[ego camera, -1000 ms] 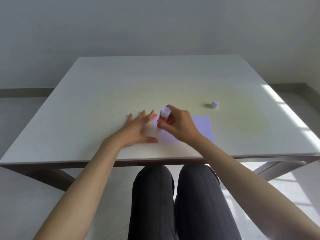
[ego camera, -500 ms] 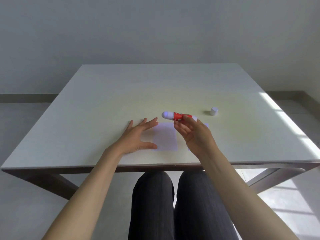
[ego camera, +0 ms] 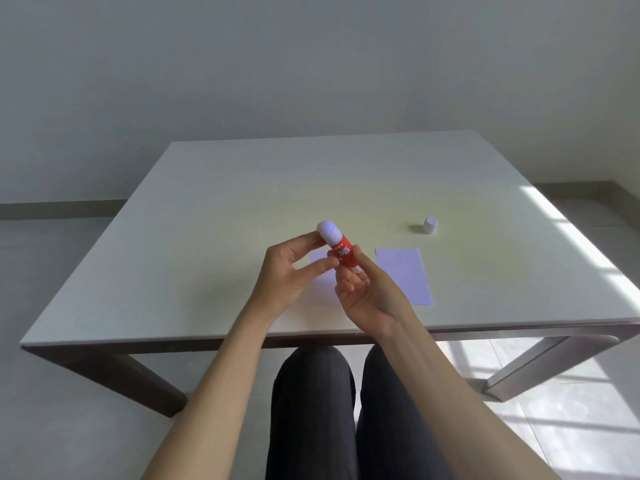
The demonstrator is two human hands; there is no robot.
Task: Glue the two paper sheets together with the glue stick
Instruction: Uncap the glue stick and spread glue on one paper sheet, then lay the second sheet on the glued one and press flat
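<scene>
I hold a red glue stick point(ego camera: 343, 251) with a white rounded end tilted above the table, between both hands. My right hand point(ego camera: 369, 297) grips its lower end, which is hidden in the fingers. My left hand point(ego camera: 287, 277) pinches the upper part, fingertips on the white end. One pale lilac paper sheet point(ego camera: 405, 276) lies flat to the right of my hands. The other sheet point(ego camera: 323, 284) lies under my hands, mostly hidden. The white cap point(ego camera: 430, 225) stands apart on the table, further back on the right.
The white table point(ego camera: 242, 202) reaches back to a plain wall. Its near edge runs just below my wrists, with my knees under it. A sunlit patch lies along the table's right side.
My left hand has lifted off the left sheet and taken hold of the glue stick's upper end. My right hand has raised the stick and turned it from lying sideways to tilted upright.
</scene>
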